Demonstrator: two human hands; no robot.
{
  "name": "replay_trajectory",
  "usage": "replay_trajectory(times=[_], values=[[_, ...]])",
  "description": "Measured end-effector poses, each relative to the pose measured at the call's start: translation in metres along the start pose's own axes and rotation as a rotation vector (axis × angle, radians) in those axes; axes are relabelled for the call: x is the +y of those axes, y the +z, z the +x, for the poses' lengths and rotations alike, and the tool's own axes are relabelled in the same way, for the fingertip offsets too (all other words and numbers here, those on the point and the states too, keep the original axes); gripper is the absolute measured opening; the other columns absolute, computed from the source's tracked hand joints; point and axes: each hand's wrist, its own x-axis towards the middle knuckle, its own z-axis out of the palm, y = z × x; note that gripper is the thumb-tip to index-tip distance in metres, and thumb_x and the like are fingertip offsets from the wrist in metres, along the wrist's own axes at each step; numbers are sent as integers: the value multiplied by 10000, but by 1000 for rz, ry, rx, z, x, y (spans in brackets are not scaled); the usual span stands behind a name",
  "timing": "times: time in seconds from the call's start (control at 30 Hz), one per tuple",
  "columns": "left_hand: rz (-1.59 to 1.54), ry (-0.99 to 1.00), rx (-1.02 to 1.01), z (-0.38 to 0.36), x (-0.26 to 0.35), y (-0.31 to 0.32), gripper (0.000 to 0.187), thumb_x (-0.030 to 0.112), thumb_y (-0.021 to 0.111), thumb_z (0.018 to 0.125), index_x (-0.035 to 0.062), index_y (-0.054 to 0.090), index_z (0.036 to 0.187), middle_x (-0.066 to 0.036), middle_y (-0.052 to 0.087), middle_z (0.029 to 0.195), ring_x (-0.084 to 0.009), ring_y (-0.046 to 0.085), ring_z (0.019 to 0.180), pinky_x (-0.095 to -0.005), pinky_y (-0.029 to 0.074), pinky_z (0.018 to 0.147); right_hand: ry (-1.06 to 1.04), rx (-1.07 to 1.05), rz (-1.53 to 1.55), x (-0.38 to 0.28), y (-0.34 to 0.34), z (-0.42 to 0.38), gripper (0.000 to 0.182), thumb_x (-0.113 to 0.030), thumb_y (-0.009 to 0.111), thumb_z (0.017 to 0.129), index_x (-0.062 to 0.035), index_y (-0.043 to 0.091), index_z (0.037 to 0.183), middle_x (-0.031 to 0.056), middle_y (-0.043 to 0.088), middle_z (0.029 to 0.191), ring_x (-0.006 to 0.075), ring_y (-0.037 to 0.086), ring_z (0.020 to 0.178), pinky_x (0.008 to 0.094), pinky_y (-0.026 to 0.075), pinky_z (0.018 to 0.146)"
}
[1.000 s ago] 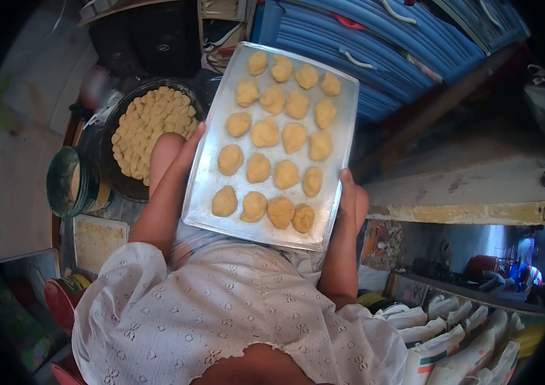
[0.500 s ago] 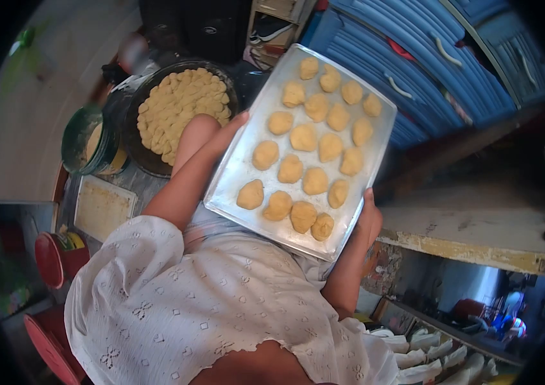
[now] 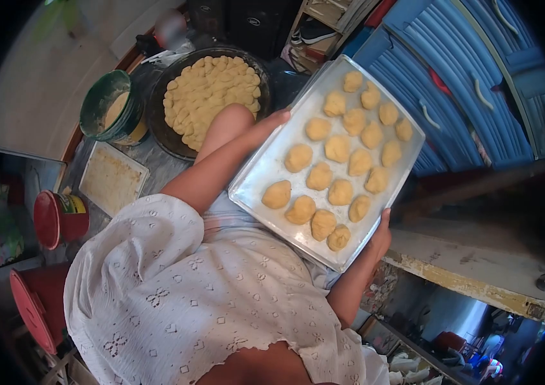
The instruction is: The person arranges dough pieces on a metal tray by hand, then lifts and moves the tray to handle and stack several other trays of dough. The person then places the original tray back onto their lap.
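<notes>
A rectangular metal baking tray (image 3: 253, 187) is held tilted over my lap, with several rows of yellowish dough balls (image 3: 337, 148) on it. My left hand (image 3: 268, 127) grips its left long edge, the fingers going underneath out of sight. On the opposite side, near the lower right corner, my right hand (image 3: 380, 239) holds the edge with the thumb up along the rim. Beyond my left forearm and knee lies a big round dark pan (image 3: 156, 122) filled with many small dough pieces (image 3: 211, 96).
Left of the pan stands a green bucket (image 3: 96, 96) with pale stuff inside, and a smeared rectangular board (image 3: 113, 178) lies nearer me. Two red buckets (image 3: 60, 220) are at far left. Blue drawers (image 3: 439, 70) rise behind the tray; a worn wooden shelf (image 3: 471, 278) runs along the right.
The view has swung, so the surroundings and the tray sit farther right in it. The tray also appears slightly lower. Both hands keep their hold on it.
</notes>
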Motion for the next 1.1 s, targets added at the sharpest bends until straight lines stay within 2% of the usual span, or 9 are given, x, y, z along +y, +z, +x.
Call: replay_trajectory(times=[0.17,0.23,0.27,0.57,0.63,0.73,0.97,1.03,1.1], values=[[13,82,-67,25,-22,-20,638,461,487,860,71,338,1342,-125,406,1304,-221,383,1176,-361,302,991,13,0,22,-5,2,-5,602,-455,568,814,118,591,1000,199,631,930,232,614,801,327,480,710],[65,80,-68,32,-29,-27,595,462,429,876,163,314,1377,-125,379,1346,-249,382,1192,-365,298,991,10,3,25,-5,3,-6,599,-450,565,818,119,589,1004,199,630,934,234,613,807,327,479,714],[64,79,-69,31,-28,-26,595,462,429,876,163,314,1377,-125,379,1346,-249,382,1192,-365,298,991,10,4,24,-6,3,-7,599,-450,565,818,119,589,1004,199,630,934,234,613,807,327,479,714],[41,104,-112,35,-31,-30,601,449,439,879,135,313,1375,-126,388,1339,-240,387,1188,-356,306,989,18,-34,82,-1,1,-3,597,-446,569,818,117,584,1015,200,627,939,237,610,807,330,477,717],[10,127,-90,32,-30,-26,640,452,488,863,61,332,1345,-128,418,1290,-219,400,1161,-353,315,981,22,-31,88,-4,3,-7,599,-448,571,817,118,584,1012,199,627,936,238,610,806,330,477,716],[-21,162,-156,30,-27,-23,635,449,490,863,60,337,1342,-129,429,1280,-216,410,1153,-348,320,978,29,-25,75,-4,2,-6,603,-450,575,815,120,583,1013,200,626,938,237,610,810,331,477,718],[-21,121,-115,24,-23,-20,636,453,490,858,59,346,1336,-135,444,1264,-215,430,1133,-346,344,958,17,-35,104,-7,6,-9,623,-459,591,800,123,578,1022,203,624,946,237,610,819,330,480,721],[-16,70,-117,23,-22,-19,571,446,439,877,184,327,1371,-134,439,1298,-248,446,1138,-363,348,957,7,-47,102,-5,4,-6,629,-461,594,796,123,577,1027,202,624,948,235,611,822,328,482,722],[-19,67,-122,21,-19,-18,571,446,439,877,182,327,1371,-135,440,1297,-250,447,1136,-365,348,957,11,-50,108,-7,5,-9,631,-463,595,795,124,577,1027,202,625,949,234,611,823,327,482,723]])
